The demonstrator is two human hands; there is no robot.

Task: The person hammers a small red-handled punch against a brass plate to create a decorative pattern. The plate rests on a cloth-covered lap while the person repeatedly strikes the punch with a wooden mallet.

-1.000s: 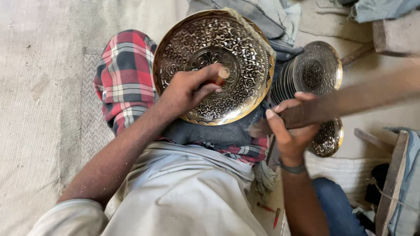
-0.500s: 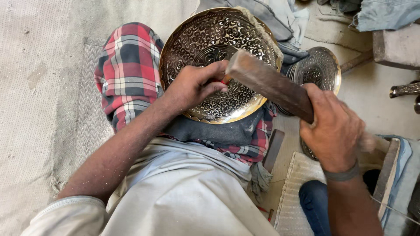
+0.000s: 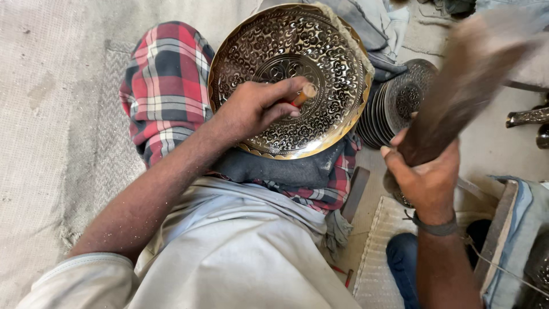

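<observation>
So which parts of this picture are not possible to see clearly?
- Head view: the wooden mallet in the right hand is motion-blurred, its head cut off by the top edge.
- The punch tip is hidden under the left hand on the engraved plate.
- The stacked plates are partly hidden behind the mallet.

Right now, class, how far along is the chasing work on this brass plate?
Done: ornate pattern covers nearly all of the brass plate, and a stack of patterned plates stands beside it. In hand: the left hand holds a punch on the plate; the right hand grips a raised, blurred mallet. Left: cannot tell.
</observation>
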